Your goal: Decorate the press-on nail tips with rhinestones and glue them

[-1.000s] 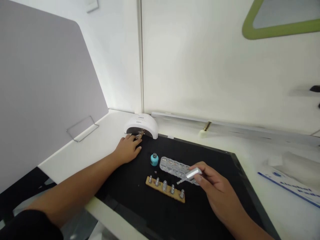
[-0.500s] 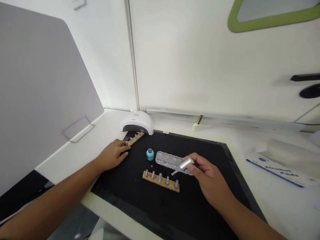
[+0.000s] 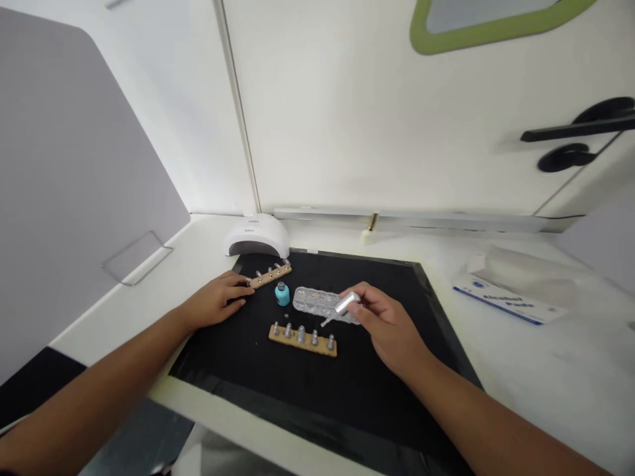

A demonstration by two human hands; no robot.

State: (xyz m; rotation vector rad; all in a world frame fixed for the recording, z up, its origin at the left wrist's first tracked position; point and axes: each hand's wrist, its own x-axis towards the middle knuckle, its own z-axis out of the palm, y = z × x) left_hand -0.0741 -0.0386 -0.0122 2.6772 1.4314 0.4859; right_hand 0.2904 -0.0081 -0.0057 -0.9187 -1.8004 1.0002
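My right hand point(image 3: 389, 320) pinches a silver nail polish brush point(image 3: 348, 303) by its cap, bristles pointing down and left. Its tip hovers above the near wooden strip point(image 3: 302, 341), which carries several silver nail tips on pegs. My left hand point(image 3: 215, 301) has its fingers on the left end of a second wooden strip point(image 3: 270, 275) with similar nail tips. An uncapped turquoise polish bottle point(image 3: 282, 295) stands between the strips. Partly behind my right hand lies a clear compartment case point(image 3: 312, 302) of small pieces.
A white nail lamp point(image 3: 258, 236) stands at the back left of the black mat point(image 3: 387, 403). On the right is a box of alcohol pads point(image 3: 510, 305). A small pale object with a gold top point(image 3: 370, 228) sits near the wall.
The far strip has moved right and out from the lamp's opening with my left hand at its end. My right hand still holds the brush. The camera view has shifted right.
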